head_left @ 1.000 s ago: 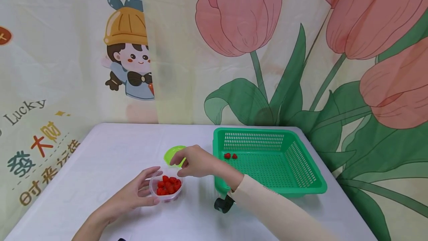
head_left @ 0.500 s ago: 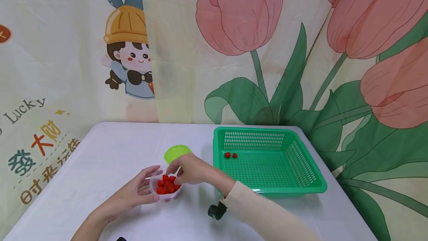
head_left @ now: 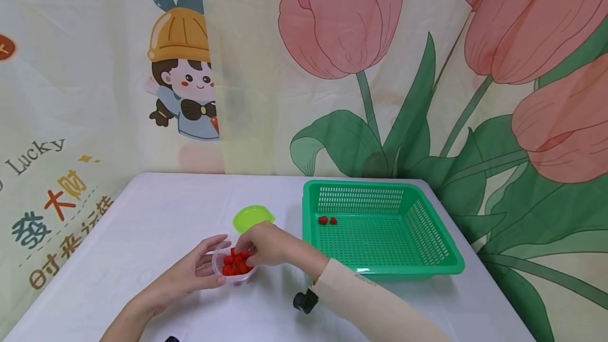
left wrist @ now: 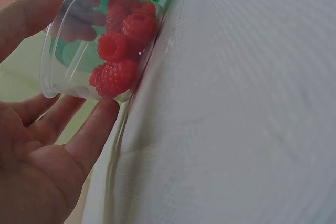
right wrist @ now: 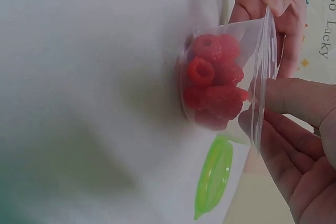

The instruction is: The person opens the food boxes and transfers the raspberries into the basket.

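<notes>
Okay, where are the raspberries (head_left: 236, 265)?

— Piled in the upright clear plastic cup (head_left: 239, 279), below and left of centre in the head view. Two loose berries (head_left: 323, 220) sit in the green plastic basket (head_left: 370, 239), right of centre, near its left wall.

Hands?

— Left hand (head_left: 197, 271) grips the cup from frame left, thumb on the near side, fingers on the far side. Right hand (head_left: 266, 246) comes over the rim from frame right, fingertips inside.

Holding a berry?

— Can't tell. Right-wrist view has thumb and finger right at the pile, no clear pinch.

Nearer hand?

— Right one. Pile lies just below and left of its fingertips; left has cup wall between. Pile's roundish, no long axis.

Else?

— Lime-green lid (head_left: 249, 218) on the white surface (head_left: 176, 210), just above the cup in frame.
</notes>
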`<action>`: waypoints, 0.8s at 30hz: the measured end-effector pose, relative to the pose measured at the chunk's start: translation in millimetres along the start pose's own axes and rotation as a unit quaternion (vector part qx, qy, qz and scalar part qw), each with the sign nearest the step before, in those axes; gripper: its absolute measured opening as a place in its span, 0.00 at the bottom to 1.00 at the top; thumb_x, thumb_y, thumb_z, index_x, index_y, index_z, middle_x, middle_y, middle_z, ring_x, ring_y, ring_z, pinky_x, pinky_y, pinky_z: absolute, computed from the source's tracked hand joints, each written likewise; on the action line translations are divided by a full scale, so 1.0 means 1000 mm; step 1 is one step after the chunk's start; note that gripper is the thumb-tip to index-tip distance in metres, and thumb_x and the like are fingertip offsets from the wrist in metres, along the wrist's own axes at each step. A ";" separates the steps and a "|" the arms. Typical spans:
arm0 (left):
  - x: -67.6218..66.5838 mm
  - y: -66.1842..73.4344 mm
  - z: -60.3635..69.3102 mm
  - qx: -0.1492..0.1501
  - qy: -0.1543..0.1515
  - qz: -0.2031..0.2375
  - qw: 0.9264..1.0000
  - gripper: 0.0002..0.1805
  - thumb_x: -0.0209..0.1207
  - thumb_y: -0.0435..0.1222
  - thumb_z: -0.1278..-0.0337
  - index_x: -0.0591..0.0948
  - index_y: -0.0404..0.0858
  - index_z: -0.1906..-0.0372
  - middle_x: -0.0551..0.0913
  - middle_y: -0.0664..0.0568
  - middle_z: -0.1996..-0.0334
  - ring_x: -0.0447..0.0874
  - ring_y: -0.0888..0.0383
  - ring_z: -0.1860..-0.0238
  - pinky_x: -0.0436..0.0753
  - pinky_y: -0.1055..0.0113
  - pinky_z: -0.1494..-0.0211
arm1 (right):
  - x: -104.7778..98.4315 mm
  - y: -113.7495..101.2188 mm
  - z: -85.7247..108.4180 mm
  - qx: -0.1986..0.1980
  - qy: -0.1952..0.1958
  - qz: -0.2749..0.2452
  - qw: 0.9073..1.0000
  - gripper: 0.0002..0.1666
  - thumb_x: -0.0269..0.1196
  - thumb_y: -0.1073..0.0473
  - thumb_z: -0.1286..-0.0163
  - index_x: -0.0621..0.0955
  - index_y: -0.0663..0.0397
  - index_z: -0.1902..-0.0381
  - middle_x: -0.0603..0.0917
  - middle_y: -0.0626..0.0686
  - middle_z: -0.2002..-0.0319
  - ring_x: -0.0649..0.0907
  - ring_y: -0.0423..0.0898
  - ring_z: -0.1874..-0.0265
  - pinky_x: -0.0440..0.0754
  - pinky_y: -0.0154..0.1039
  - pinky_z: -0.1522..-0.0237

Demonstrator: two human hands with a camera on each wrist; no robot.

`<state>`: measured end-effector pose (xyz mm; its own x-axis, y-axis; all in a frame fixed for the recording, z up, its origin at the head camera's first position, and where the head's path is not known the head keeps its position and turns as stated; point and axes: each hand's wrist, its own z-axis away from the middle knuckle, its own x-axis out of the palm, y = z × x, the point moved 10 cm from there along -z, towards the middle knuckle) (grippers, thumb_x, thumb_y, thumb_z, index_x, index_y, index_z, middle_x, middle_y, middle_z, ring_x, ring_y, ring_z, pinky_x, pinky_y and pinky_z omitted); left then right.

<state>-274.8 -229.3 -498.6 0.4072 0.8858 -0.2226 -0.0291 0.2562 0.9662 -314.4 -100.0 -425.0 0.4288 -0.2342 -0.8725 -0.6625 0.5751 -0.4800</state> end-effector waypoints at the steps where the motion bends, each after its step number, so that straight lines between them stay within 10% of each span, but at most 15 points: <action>1: 0.000 0.000 0.000 0.000 0.000 0.000 1.000 0.49 0.68 0.37 0.31 0.52 0.48 0.15 0.56 0.40 0.16 0.64 0.33 0.21 0.80 0.68 0.33 | 0.001 0.000 -0.001 -0.002 -0.002 0.006 1.000 0.18 0.75 0.63 0.32 0.90 0.47 0.44 0.90 0.43 0.56 0.83 0.34 0.59 0.80 0.22 0.59; 24: 0.001 0.001 0.001 0.005 0.000 -0.007 1.000 0.50 0.70 0.38 0.33 0.53 0.49 0.15 0.56 0.43 0.16 0.61 0.34 0.20 0.76 0.78 0.36 | 0.017 -0.004 -0.013 -0.002 -0.055 0.062 0.997 0.16 0.75 0.63 0.32 0.92 0.43 0.48 0.91 0.39 0.56 0.83 0.31 0.61 0.81 0.21 0.56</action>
<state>-273.6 -228.2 -497.5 0.4083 0.8819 -0.2356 -0.0150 0.2645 0.9643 -312.8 -116.7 -438.8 0.4085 -0.0751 -0.9097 -0.7160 0.5917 -0.3704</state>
